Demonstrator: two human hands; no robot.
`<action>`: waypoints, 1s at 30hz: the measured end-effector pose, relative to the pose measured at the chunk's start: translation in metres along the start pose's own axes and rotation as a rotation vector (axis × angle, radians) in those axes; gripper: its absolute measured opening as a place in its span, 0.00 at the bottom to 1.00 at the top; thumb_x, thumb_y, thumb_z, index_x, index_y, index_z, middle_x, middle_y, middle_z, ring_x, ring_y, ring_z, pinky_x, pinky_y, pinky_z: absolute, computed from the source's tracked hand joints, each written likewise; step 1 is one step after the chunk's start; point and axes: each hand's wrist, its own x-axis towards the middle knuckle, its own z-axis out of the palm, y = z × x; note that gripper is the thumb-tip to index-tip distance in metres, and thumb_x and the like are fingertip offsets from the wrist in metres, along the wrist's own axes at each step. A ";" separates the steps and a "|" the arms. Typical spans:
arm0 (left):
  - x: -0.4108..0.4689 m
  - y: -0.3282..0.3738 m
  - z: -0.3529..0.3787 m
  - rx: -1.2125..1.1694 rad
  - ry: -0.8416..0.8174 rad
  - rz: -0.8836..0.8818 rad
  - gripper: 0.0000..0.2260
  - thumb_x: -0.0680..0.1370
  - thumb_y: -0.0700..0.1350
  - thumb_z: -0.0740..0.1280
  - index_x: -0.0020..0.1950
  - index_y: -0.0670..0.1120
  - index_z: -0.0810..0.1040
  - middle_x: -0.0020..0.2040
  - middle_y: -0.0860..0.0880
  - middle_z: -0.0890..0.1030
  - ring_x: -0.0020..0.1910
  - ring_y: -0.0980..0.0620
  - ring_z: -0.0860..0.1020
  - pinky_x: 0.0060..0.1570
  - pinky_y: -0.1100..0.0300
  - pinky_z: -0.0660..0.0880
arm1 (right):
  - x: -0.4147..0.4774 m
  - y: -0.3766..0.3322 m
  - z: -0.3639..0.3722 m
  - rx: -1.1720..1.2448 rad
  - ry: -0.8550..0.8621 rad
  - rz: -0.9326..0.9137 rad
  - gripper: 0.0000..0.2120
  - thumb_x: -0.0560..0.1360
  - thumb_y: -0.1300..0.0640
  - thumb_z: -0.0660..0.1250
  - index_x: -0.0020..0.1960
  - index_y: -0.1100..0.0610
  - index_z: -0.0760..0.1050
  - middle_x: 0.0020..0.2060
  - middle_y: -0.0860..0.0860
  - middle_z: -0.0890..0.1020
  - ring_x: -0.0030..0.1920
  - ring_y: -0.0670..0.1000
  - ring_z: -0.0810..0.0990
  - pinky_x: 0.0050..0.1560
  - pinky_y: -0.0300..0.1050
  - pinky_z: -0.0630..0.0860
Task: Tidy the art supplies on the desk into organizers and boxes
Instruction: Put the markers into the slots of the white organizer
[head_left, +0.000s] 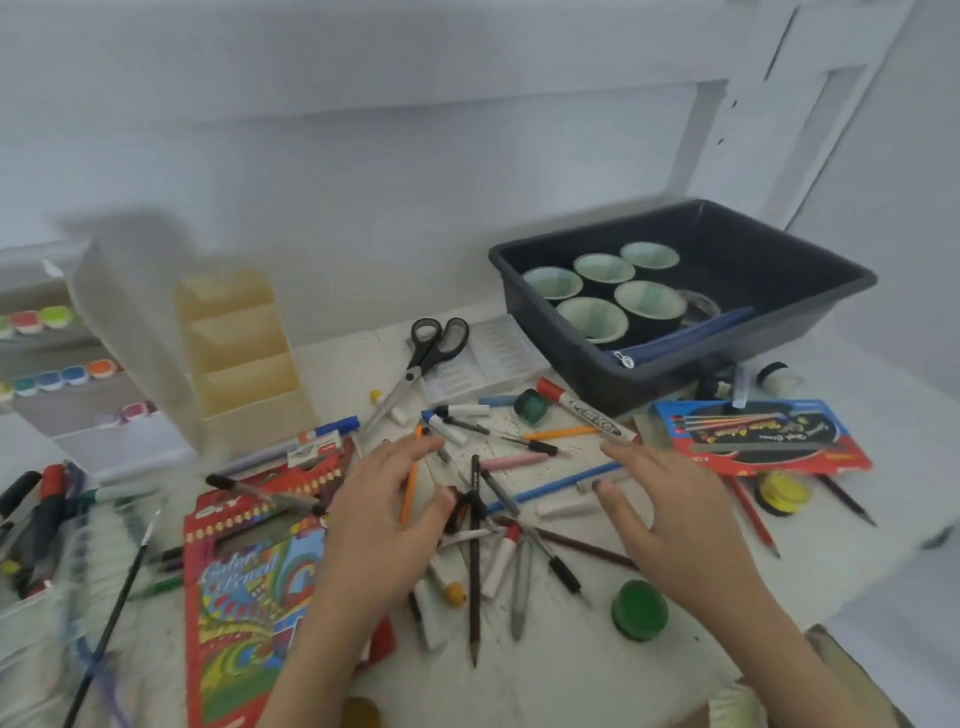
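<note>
A loose heap of pens, pencils and markers (475, 499) lies in the middle of the white desk (566, 670). My left hand (384, 525) hovers over the heap's left side with fingers spread and relaxed, holding nothing. My right hand (670, 514) hovers over the right side, fingers also spread, fingertips near a blue pen (556, 486). A tiered cream organizer (244, 358) stands at the back left. A dark grey bin (691, 296) with several green-lined cups sits at the back right.
Black-handled scissors (426, 358) lie behind the heap. A red colour-pencil box (244, 587) is at the front left, another red box (758, 434) at the right. A green paint pot (639, 608) sits front right. A paint palette rack (57, 374) stands far left.
</note>
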 end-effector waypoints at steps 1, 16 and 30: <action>0.000 0.001 0.003 0.131 -0.076 0.009 0.20 0.73 0.56 0.66 0.65 0.63 0.70 0.70 0.57 0.69 0.72 0.54 0.62 0.70 0.52 0.59 | -0.005 0.003 0.004 -0.037 -0.106 0.015 0.23 0.79 0.42 0.53 0.72 0.48 0.65 0.69 0.46 0.69 0.71 0.48 0.64 0.70 0.49 0.59; 0.000 0.038 0.075 0.414 -0.319 -0.025 0.31 0.73 0.66 0.58 0.72 0.70 0.47 0.77 0.49 0.38 0.66 0.59 0.27 0.67 0.55 0.29 | 0.034 0.051 -0.001 0.195 0.176 -0.112 0.19 0.78 0.46 0.52 0.62 0.53 0.72 0.54 0.45 0.77 0.54 0.41 0.71 0.57 0.37 0.67; 0.009 0.058 0.101 0.399 -0.282 0.008 0.30 0.76 0.62 0.59 0.75 0.62 0.50 0.78 0.50 0.40 0.68 0.62 0.28 0.65 0.58 0.29 | 0.106 0.119 -0.048 -0.097 0.007 0.426 0.11 0.78 0.54 0.63 0.54 0.60 0.71 0.46 0.57 0.76 0.42 0.51 0.71 0.43 0.43 0.67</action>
